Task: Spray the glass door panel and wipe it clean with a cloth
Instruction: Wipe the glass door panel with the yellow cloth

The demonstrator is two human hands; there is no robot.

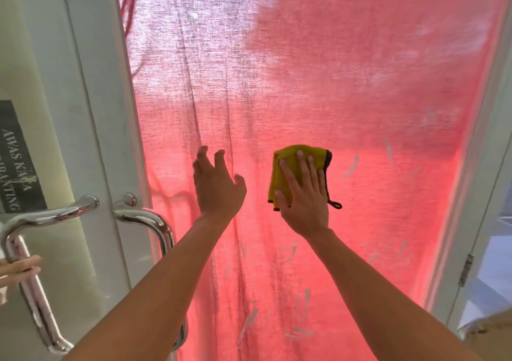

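The glass door panel (pixel 374 97) fills the middle of the view, with a red curtain glowing behind it. My right hand (pixel 303 194) lies flat on a folded yellow cloth (pixel 279 172) with a dark edge and loop, pressing it against the glass at mid height. My left hand (pixel 216 183) is held up to the left of it, fingers spread and empty, at or just off the glass. No spray bottle is in view.
White door frames run down both sides, with a hinge (pixel 465 269) at the right. Two chrome pull handles (pixel 149 222) sit at the left. Another person's hand (pixel 19 270) grips the far-left handle. A dark sign (pixel 19 155) is stuck on the left door.
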